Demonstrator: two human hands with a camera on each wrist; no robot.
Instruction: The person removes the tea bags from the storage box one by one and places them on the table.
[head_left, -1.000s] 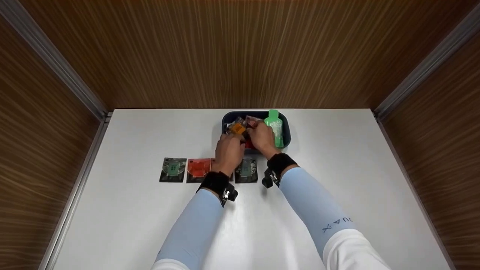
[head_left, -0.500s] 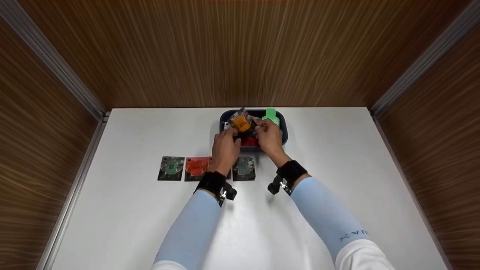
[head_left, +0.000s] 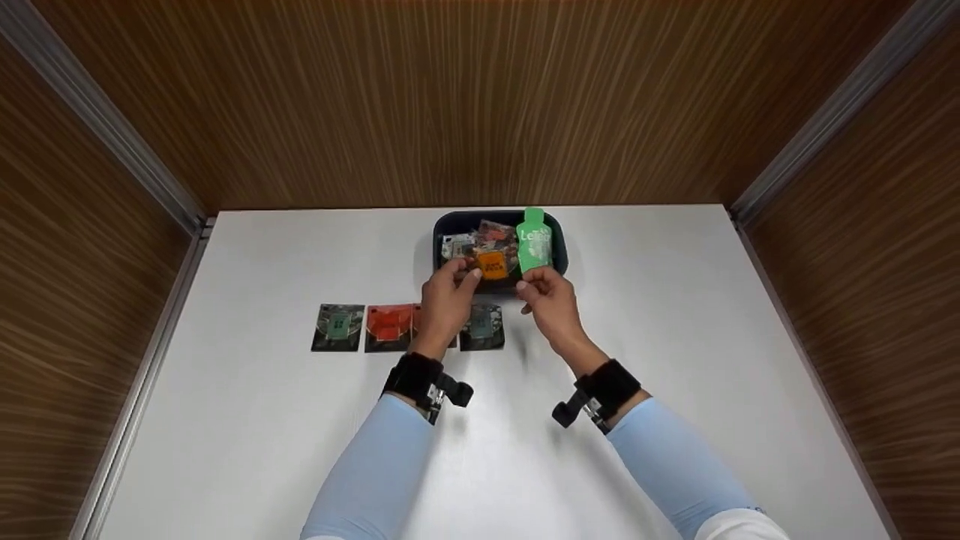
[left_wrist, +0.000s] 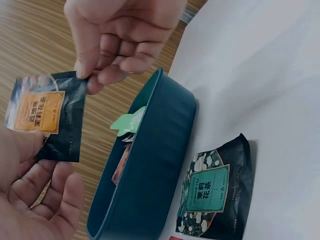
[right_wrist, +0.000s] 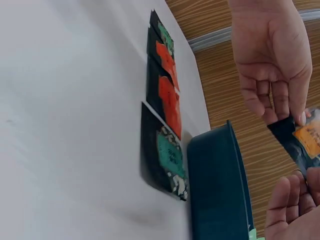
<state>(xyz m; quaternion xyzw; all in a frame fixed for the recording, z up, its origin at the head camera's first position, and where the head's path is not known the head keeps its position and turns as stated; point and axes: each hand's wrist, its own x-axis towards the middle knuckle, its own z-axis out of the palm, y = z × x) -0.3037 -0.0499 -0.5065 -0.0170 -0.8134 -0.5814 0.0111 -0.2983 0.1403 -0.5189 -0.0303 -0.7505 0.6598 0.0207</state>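
Observation:
A tea sachet with an orange label (head_left: 493, 265) is held up over the near side of a dark blue bin (left_wrist: 145, 180). My left hand (head_left: 448, 300) pinches one corner of it between thumb and fingers. The opposite corner is pinched by my right hand (head_left: 553, 306), as the left wrist view shows. Below the hands, on the table, lie several tea sachets in a row: a green-label sachet (head_left: 338, 327) at the left end, a red-label sachet (head_left: 388, 325) beside it, another red one mostly covered by my left hand, and a green-label sachet (left_wrist: 207, 187) at the right end.
Inside the bin are a green pouch (head_left: 535, 244) on the right and more sachets (head_left: 457, 246) on the left. The bin stands near the back edge of the white table (head_left: 637, 300), before a wood-grain wall (head_left: 480, 105). Similar panels rise at both sides.
Both hands have come up out of the bin and back towards me, lifting the orange-label sachet. My right hand has moved off the green pouch, which shows more fully.

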